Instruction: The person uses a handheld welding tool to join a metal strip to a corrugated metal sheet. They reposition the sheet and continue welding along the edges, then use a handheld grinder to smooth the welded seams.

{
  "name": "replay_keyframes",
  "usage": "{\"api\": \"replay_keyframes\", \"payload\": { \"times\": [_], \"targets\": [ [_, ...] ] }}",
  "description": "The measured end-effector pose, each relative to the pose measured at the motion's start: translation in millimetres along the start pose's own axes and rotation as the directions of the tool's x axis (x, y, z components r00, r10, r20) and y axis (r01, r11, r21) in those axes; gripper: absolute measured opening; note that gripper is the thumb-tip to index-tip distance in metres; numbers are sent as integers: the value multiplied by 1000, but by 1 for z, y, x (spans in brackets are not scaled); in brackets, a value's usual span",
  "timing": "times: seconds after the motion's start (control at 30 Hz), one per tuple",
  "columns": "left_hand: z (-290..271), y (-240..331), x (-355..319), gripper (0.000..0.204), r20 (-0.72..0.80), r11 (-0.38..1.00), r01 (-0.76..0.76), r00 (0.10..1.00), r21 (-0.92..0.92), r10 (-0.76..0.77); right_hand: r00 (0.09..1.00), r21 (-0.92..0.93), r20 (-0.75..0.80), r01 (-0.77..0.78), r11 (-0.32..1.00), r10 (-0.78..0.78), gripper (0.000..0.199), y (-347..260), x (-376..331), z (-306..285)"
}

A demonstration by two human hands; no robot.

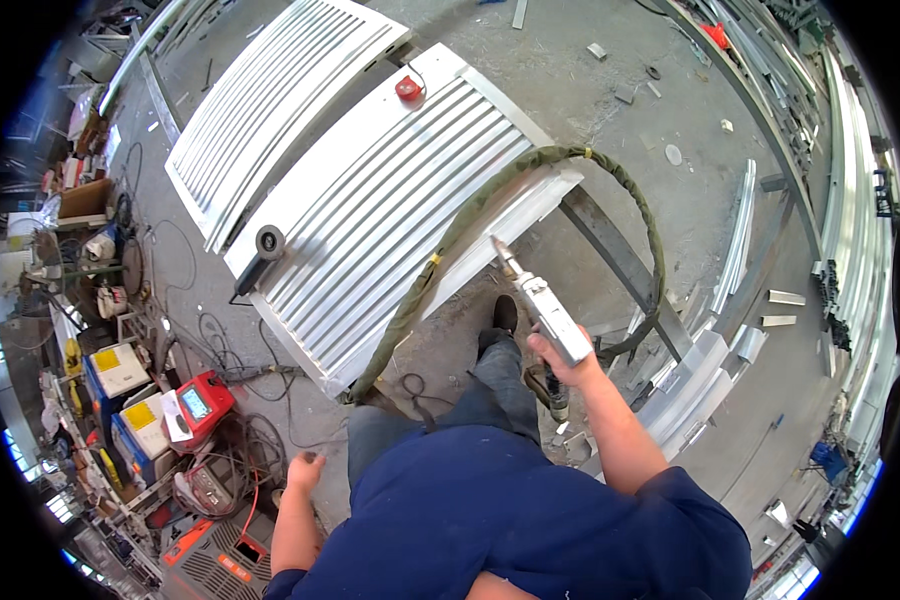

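Note:
My right hand (567,357) is closed around a silver welding torch (553,312) with a copper-coloured tip. The tip points up and left, in front of the near right edge of a slatted white metal panel (390,200). A thick hose in a green wrap (470,208) loops from near my right hand across this panel and down toward my legs. Low at my left side, my left hand (305,470) is curled closed, with a dark patch at its fingertips; whether it holds anything is hidden. An angle grinder (263,258) and a red round tool (408,88) lie on the panel.
A second slatted panel (280,95) lies beyond the first. At left are a red machine with a lit screen (202,402), a grey and orange machine (220,560) and tangled cables. Metal profiles (695,385) lie at right, beside a steel beam (620,262). Scraps dot the floor.

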State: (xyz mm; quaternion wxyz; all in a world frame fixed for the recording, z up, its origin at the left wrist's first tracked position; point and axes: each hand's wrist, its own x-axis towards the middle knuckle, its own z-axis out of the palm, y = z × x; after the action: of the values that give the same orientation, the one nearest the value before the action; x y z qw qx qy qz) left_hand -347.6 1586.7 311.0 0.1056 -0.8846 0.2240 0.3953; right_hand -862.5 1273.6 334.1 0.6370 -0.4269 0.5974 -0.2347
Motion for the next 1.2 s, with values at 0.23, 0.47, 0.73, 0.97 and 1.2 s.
{"api": "replay_keyframes", "payload": {
  "times": [0.23,0.47,0.73,0.97,1.2],
  "targets": [
    [-32,74,2,50,-24,988,-135,990,80,137,991,189,-121,83,979,-60,33,18,-4,-100],
    [-36,270,26,52,-53,869,-495,867,7,495,985,190,-167,71,979,-39,31,8,-11,-118],
    [78,420,161,68,-38,820,-557,829,-130,558,989,-125,-104,-117,985,105,33,-3,-20,-124],
    [154,541,162,86,183,860,-509,843,-31,505,991,-127,-43,-134,983,130,41,-76,-20,-128],
    [210,507,75,92,656,708,-702,569,74,496,983,-301,67,-144,943,171,54,-121,72,-124]
  ]
}}
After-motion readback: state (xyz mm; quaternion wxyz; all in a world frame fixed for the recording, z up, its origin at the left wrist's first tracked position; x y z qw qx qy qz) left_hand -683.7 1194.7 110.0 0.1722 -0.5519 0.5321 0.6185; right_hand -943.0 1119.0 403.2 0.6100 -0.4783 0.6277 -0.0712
